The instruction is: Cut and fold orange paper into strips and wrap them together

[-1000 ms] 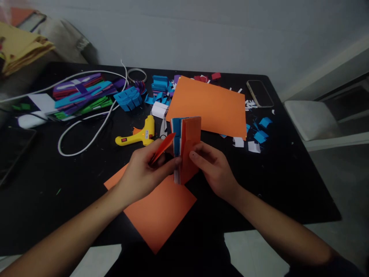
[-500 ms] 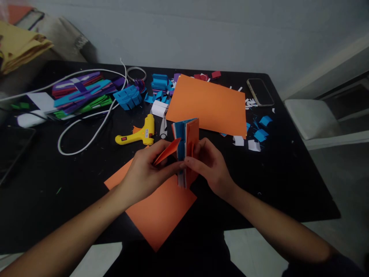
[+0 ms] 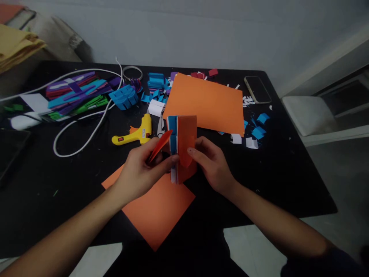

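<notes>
Upright between my hands stands a small booklet (image 3: 186, 142) of folded paper, with an orange face and a blue and white edge. My left hand (image 3: 141, 165) pinches the booklet's lower left edge with its thumb and also holds a small folded orange piece (image 3: 160, 144) that sticks up. On the booklet's right side is my right hand (image 3: 211, 161), its thumb on the orange face and its fingers behind. Below them an orange sheet (image 3: 158, 211) lies turned cornerwise on the black table (image 3: 245, 192).
A yellow glue gun (image 3: 135, 134) and scissors (image 3: 161, 125) lie behind my left hand. Farther back are large orange sheets (image 3: 204, 102), a phone (image 3: 257, 89), blue scraps (image 3: 258, 132), bundled coloured strips (image 3: 77, 92) and a looping white cable (image 3: 69, 154).
The booklet has turned so its orange face shows more broadly, and its blue edge has narrowed. Both hands still hold it. The view has shifted slightly.
</notes>
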`<state>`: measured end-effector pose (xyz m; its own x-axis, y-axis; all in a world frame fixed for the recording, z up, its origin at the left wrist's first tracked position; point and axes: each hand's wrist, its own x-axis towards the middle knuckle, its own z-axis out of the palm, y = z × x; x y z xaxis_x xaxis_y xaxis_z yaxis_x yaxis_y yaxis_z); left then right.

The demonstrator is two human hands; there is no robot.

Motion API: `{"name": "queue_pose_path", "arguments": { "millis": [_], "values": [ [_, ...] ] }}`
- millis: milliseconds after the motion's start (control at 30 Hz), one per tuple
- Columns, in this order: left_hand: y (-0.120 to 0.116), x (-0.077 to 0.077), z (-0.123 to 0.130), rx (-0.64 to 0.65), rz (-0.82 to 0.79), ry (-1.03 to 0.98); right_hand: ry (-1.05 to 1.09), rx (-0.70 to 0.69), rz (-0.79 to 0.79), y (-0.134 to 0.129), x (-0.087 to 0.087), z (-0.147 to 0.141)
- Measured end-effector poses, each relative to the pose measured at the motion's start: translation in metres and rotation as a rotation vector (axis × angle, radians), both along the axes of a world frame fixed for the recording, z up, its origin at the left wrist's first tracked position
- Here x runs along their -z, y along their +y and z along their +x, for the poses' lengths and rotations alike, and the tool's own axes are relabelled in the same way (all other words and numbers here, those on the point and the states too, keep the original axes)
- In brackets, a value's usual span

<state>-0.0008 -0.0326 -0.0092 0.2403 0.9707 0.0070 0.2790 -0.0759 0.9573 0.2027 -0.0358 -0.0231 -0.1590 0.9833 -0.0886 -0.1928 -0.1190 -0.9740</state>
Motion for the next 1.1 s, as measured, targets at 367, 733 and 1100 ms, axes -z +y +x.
{"name": "queue_pose_path", "arguments": {
  "millis": [367,733,1100],
  "values": [
    [0.004,-0.005,0.001,-0.013,-0.051,-0.047,-0.038,-0.012,-0.009,0.003,-0.005,0.0],
    [0.006,-0.008,0.004,0.007,-0.062,-0.153,0.026,-0.005,-0.033,0.003,-0.002,-0.001],
    [-0.001,0.005,-0.002,0.024,0.142,-0.015,-0.117,0.091,-0.016,0.004,0.0,-0.001]
  ]
}}
